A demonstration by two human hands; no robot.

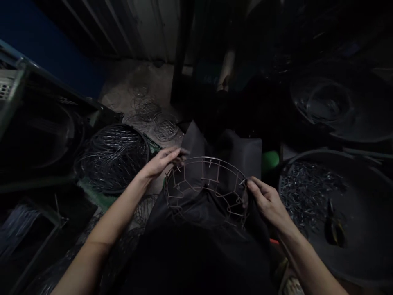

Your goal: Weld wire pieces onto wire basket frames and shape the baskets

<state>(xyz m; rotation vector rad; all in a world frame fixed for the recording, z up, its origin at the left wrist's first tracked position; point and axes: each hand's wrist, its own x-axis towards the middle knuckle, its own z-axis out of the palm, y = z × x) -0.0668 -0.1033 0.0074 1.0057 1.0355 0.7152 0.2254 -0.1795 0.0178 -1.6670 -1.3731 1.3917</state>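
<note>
A round wire frame (210, 180), with a double rim and short upright wires, rests over the dark cloth (193, 147) on my lap. At its far left rim is my left hand (166, 160), fingers closed on the wire and slightly blurred. My right hand (265, 198) pinches the right side of the rim between thumb and fingers. Small bright metal ends stick out from the rim near both hands. The frame's near lower part fades into the dark cloth.
To the right, a wide black basin (365, 213) holds many small metal pieces (307, 184) and dark-and-yellow pliers (334, 227). On the left stands a tub heaped with wires (115, 157). Wire rings (166, 127) lie on the floor ahead. Another basin (362, 114) sits farther right.
</note>
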